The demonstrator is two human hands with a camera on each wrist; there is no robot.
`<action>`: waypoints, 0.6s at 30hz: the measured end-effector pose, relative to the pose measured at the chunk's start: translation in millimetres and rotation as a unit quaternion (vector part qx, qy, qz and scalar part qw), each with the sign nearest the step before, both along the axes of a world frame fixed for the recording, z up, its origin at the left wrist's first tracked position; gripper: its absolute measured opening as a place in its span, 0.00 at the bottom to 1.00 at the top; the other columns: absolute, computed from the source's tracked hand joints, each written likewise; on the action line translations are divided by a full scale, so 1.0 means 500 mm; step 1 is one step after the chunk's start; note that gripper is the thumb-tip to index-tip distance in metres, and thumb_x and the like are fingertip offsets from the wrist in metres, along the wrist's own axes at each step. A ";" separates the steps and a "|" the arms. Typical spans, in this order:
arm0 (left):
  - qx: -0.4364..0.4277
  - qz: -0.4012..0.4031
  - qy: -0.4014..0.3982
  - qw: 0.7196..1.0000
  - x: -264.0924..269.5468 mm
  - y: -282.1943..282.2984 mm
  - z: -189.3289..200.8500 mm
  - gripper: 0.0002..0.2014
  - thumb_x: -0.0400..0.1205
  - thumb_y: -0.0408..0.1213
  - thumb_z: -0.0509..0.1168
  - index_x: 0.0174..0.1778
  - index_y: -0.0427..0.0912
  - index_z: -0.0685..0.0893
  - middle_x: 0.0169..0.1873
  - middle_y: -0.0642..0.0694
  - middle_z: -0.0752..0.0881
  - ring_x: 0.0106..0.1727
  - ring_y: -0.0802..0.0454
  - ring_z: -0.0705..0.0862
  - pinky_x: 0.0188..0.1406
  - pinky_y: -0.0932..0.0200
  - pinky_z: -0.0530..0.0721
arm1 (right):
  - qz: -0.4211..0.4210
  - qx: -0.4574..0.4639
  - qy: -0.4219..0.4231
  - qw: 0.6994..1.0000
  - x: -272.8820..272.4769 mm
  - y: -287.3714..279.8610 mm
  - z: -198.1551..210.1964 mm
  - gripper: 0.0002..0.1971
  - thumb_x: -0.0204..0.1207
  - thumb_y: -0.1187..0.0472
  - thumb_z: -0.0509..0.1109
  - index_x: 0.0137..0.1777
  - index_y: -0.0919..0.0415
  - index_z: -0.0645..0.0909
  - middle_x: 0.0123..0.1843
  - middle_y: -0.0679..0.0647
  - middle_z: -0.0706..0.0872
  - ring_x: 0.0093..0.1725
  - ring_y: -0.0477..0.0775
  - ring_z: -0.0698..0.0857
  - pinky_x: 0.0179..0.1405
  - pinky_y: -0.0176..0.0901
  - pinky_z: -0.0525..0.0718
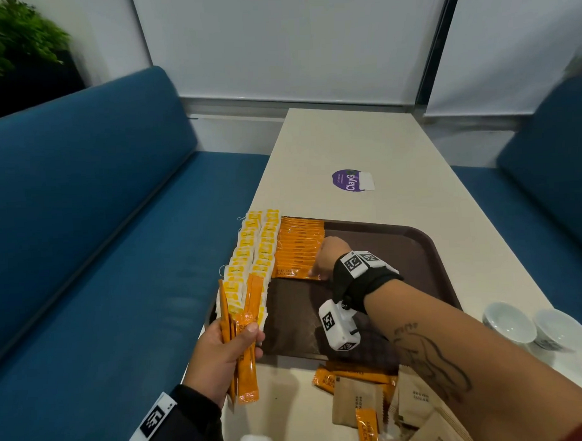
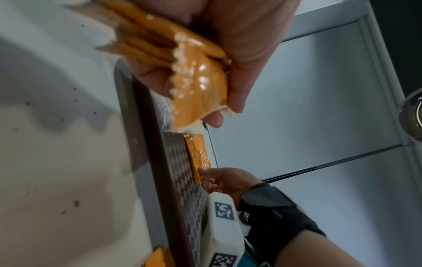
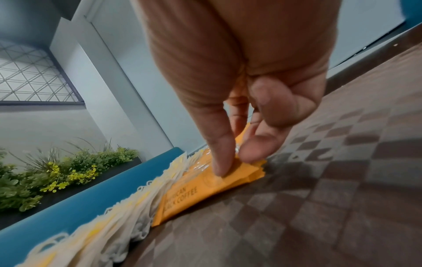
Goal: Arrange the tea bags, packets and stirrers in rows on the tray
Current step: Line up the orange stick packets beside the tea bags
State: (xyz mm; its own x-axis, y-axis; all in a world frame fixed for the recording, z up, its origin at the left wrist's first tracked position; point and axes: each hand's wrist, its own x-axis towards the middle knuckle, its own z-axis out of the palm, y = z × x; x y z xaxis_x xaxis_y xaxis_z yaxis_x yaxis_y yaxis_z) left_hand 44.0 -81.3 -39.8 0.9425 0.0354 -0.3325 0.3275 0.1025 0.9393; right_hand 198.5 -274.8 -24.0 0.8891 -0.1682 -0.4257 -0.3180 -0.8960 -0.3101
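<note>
A brown tray [image 1: 399, 243] carries two rows of yellow-and-white tea bags [image 1: 251, 254] along its left side, with a row of orange coffee packets [image 1: 297, 249] beside them. My right hand [image 1: 318, 272] is down on the nearest packet of that row [image 3: 205, 187] and pinches its right end between thumb and finger. My left hand [image 1: 228, 351] hovers over the tray's near left corner and grips a bundle of orange packets [image 1: 246, 337] upright. The bundle [image 2: 196, 90] fills the top of the left wrist view. No stirrers are in sight.
A loose pile of orange and brown sugar packets [image 1: 371, 395] lies on the table in front of the tray. Two white cups [image 1: 507, 321] stand at the right edge. Further back is a purple sticker [image 1: 347, 180]. Blue benches flank the table.
</note>
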 end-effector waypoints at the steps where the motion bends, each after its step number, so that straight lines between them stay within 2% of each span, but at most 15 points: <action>1: 0.001 -0.002 -0.001 1.000 -0.001 0.000 -0.001 0.07 0.80 0.36 0.65 0.53 0.45 0.80 0.40 0.38 0.89 0.33 0.48 0.86 0.36 0.54 0.83 | 0.006 -0.006 0.005 1.000 0.000 -0.001 -0.001 0.19 0.71 0.52 0.77 0.55 0.64 0.81 0.55 0.55 0.88 0.55 0.55 0.87 0.49 0.43 0.82; 3: 0.003 -0.005 -0.001 1.000 -0.001 -0.001 -0.003 0.07 0.80 0.36 0.66 0.53 0.45 0.81 0.39 0.39 0.89 0.32 0.50 0.86 0.36 0.54 0.83 | 0.017 -0.016 0.017 1.000 0.000 -0.003 -0.003 0.16 0.71 0.53 0.77 0.51 0.64 0.81 0.56 0.56 0.88 0.56 0.55 0.87 0.50 0.43 0.82; 6: 0.008 -0.007 0.004 1.000 -0.002 0.000 -0.006 0.08 0.79 0.37 0.66 0.53 0.45 0.80 0.40 0.39 0.89 0.33 0.49 0.86 0.38 0.53 0.84 | 0.012 -0.020 0.012 1.000 -0.001 -0.008 -0.009 0.21 0.70 0.53 0.78 0.58 0.64 0.80 0.57 0.56 0.87 0.57 0.55 0.86 0.50 0.42 0.82; 8: 0.011 -0.010 0.006 1.000 -0.002 0.002 -0.007 0.09 0.79 0.38 0.66 0.54 0.46 0.80 0.42 0.39 0.89 0.35 0.48 0.86 0.40 0.52 0.84 | 0.016 -0.026 -0.002 1.000 -0.005 -0.009 -0.007 0.21 0.70 0.53 0.78 0.58 0.63 0.80 0.56 0.56 0.86 0.57 0.56 0.86 0.49 0.42 0.81; 10: 0.012 -0.013 0.006 1.000 -0.001 0.002 -0.008 0.09 0.79 0.39 0.66 0.54 0.46 0.80 0.42 0.39 0.89 0.36 0.47 0.86 0.41 0.51 0.84 | 0.023 -0.017 -0.015 1.000 -0.006 -0.010 -0.004 0.18 0.71 0.55 0.78 0.55 0.62 0.80 0.55 0.56 0.87 0.54 0.55 0.86 0.50 0.43 0.82; 12: 0.010 -0.014 0.009 1.000 -0.001 0.001 -0.007 0.08 0.79 0.39 0.66 0.54 0.47 0.80 0.42 0.39 0.89 0.36 0.47 0.86 0.41 0.51 0.84 | 0.025 -0.007 -0.021 0.999 -0.007 -0.010 -0.004 0.12 0.71 0.56 0.78 0.46 0.60 0.79 0.53 0.55 0.88 0.50 0.54 0.87 0.50 0.43 0.84; 14: 0.007 -0.015 0.011 1.000 0.000 -0.002 -0.006 0.08 0.79 0.38 0.66 0.54 0.46 0.80 0.42 0.39 0.89 0.36 0.47 0.86 0.41 0.51 0.84 | 0.027 0.002 -0.022 0.999 -0.006 -0.010 -0.007 0.12 0.71 0.58 0.78 0.40 0.58 0.77 0.51 0.55 0.90 0.49 0.54 0.88 0.52 0.44 0.86; 18: 0.008 -0.017 0.011 1.000 0.000 -0.003 -0.006 0.08 0.79 0.39 0.66 0.54 0.46 0.79 0.42 0.39 0.89 0.38 0.45 0.86 0.42 0.50 0.84 | 0.030 0.011 -0.015 0.999 -0.010 -0.013 -0.009 0.11 0.71 0.58 0.78 0.42 0.60 0.77 0.50 0.55 0.90 0.46 0.53 0.88 0.54 0.46 0.86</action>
State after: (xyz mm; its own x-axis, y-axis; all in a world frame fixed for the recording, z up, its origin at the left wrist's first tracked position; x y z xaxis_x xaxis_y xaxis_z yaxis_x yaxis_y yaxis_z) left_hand 44.1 -82.6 -42.9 0.9355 0.0084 -0.3533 0.3517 0.0758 0.9330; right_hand 193.3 -281.1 -28.4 0.9097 -0.1053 -0.4017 -0.2543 -0.9059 -0.3386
